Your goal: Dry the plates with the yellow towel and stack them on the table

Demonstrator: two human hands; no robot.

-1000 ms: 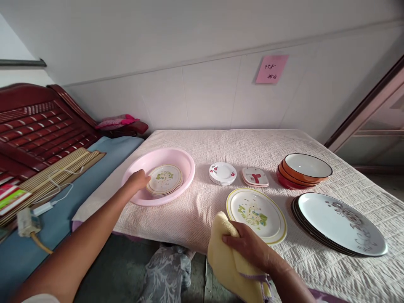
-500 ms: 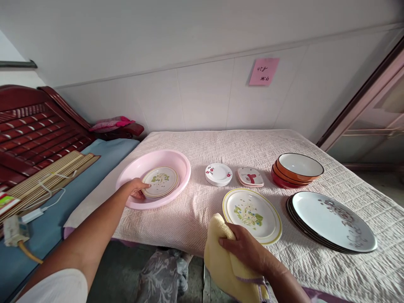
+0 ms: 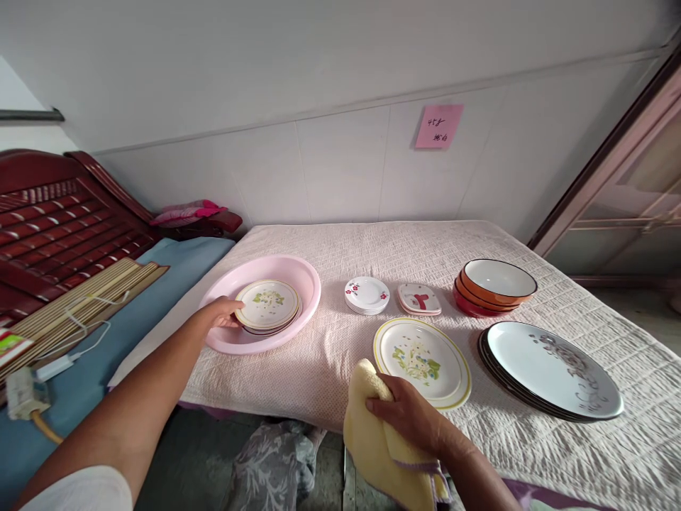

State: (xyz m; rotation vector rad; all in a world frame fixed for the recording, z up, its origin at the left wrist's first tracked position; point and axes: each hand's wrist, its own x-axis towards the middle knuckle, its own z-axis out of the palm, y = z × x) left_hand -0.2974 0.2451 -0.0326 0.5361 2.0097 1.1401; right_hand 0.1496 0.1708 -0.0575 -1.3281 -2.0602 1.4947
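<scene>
One plate (image 3: 270,304), topmost in a pink basin (image 3: 308,287), is gripped at its nine-o'clock rim by the left hand (image 3: 224,312), while the right hand (image 3: 407,411) clutches a yellow towel (image 3: 367,443). Around the large plate (image 3: 425,355) on the quilt (image 3: 340,245), bowls (image 3: 494,287) sit between one and two o'clock, oval plates (image 3: 547,369) at three and the basin at ten.

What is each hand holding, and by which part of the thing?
Left hand: top plate in the pink basin, by its left rim. Right hand: yellow cloth, by its upper part.
</scene>
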